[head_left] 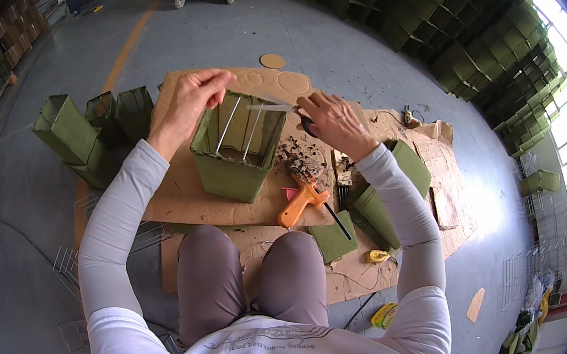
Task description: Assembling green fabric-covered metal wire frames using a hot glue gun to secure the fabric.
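Observation:
A green fabric-covered box (pixel 235 177) with an open top stands on the cardboard in front of my knees, two thin metal rods showing inside it. At its far left rim, my left hand (pixel 196 102) has thumb and forefinger pinched together; whatever may be between them is too fine to see. My right hand (pixel 331 122) grips scissors (pixel 274 108) by their dark handles, the blades pointing left over the far right of the box. Close to the box's right side lies an orange glue gun (pixel 299 203), beside a pile of dark scraps (pixel 304 158).
Flat cardboard (pixel 172 204) covers the work surface. More green boxes stand at the left (pixel 82 142) and under my right forearm (pixel 374 211). A green panel (pixel 333 240) and a small yellow object (pixel 376 256) lie near my right knee. Stacked green boxes (pixel 411 2) rise far right.

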